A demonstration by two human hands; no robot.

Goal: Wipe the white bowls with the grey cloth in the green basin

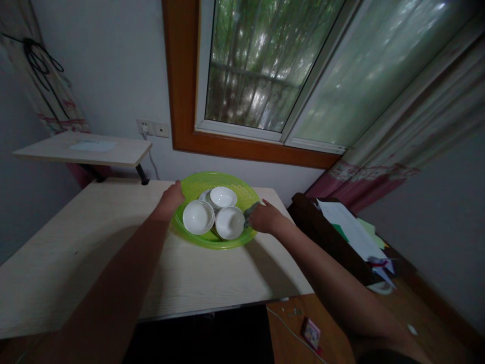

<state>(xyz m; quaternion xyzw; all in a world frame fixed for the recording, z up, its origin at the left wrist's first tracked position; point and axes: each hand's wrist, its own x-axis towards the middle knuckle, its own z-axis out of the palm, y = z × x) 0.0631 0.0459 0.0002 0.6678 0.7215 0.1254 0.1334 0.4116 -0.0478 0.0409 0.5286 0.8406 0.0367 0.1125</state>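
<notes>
Forearms reach out over the pale table to a green basin, which lies straight ahead between the two hands, well in from the table's near edge. Its longer axis, as seen, runs crosswise from one hand to the other, dipping slightly to the right; whether its base rests on the tabletop is hard to tell. The right hand is a little nearer the body, mostly closed, with a greyish cloth bunched between its fingers and the basin's right side; whether it also grips the rim cannot be told. The left hand sits slightly farther off, curled closed on the left rim. Inside, nearer the front, a left white bowl and a right white bowl stand side by side, with a rear white bowl behind them. Beyond rise the small shelf at left and the window.
</notes>
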